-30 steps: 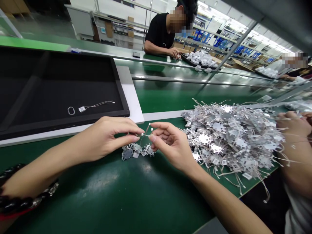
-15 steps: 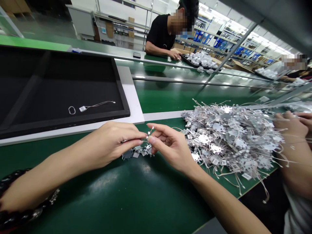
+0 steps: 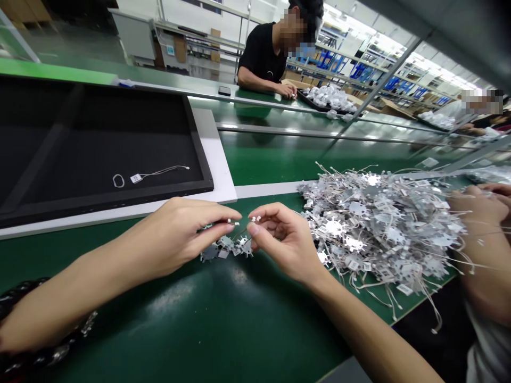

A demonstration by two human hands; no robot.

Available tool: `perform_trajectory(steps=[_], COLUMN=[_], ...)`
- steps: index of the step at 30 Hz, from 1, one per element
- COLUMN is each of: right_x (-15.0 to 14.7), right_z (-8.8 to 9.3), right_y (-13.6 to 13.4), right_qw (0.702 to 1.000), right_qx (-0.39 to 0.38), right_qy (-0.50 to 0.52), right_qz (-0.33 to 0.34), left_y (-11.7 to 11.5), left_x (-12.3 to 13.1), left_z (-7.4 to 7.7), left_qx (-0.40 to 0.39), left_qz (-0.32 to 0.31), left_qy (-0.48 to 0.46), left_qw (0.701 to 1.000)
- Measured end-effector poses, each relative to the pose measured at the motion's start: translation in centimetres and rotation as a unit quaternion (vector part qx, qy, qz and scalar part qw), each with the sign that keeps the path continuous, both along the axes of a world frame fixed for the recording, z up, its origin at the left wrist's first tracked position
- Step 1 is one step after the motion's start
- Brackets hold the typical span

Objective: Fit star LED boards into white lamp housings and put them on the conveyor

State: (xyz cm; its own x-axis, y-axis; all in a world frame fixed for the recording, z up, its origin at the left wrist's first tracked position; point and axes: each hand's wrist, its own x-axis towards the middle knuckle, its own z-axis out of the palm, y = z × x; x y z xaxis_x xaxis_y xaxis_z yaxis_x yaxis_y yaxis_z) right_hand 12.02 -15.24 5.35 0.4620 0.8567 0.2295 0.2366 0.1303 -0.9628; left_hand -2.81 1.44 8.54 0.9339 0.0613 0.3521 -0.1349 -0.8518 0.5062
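Observation:
My left hand [image 3: 199,226] pinches small white wire connectors [image 3: 232,222] between thumb and forefinger. Across a narrow gap, my right hand [image 3: 281,236] is closed on more white wire connectors [image 3: 255,218], their tips showing above the thumb. Below and between the hands lie several silvery metal parts [image 3: 227,244] with spiky edges, on the green work surface [image 3: 223,314]. Thin wires run near the fingers, but where they lead is hard to make out. To the right of my right hand rises a big heap of similar metal parts with wires [image 3: 379,229].
A black tray [image 3: 120,127] at left holds a wired piece with a square label [image 3: 136,178] and a thin ring [image 3: 118,181]. Another person's hands [image 3: 481,205] are beside the heap. A co-worker [image 3: 263,58] sits opposite, near a tray of white parts [image 3: 329,97].
My hands have drawn slightly apart, and the white connectors that were close together now show separately in each hand. The metal parts below have stayed put.

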Motion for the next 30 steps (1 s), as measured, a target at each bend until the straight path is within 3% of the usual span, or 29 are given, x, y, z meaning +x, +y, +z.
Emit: perform_trajectory(steps=[10, 21, 24, 30], right_x=[0.0, -0.1, -0.1, -0.4], right_z=[0.2, 0.1, 0.0, -0.1], right_y=[-0.2, -0.3, -0.3, -0.4], right_qw=[0.985, 0.959, 0.956, 0.959], right_qx=[0.049, 0.115, 0.136, 0.132], right_qy=[-0.161, -0.26, -0.261, -0.25], right_qz=[-0.026, -0.022, -0.014, -0.03], left_y=[-0.2, -0.9, -1.2, -1.5], left_x=[-0.5, -0.5, -0.5, -0.1], left_z=[0.4, 0.9, 1.0, 0.6], left_qx=[0.065, 0.041, -0.007, -0.19], left_qz=[-0.021, 0.004, 0.026, 0.034], left_qy=[0.028, -0.042, -0.033, 0.039], left_qw=[0.997, 0.998, 0.999, 0.981])
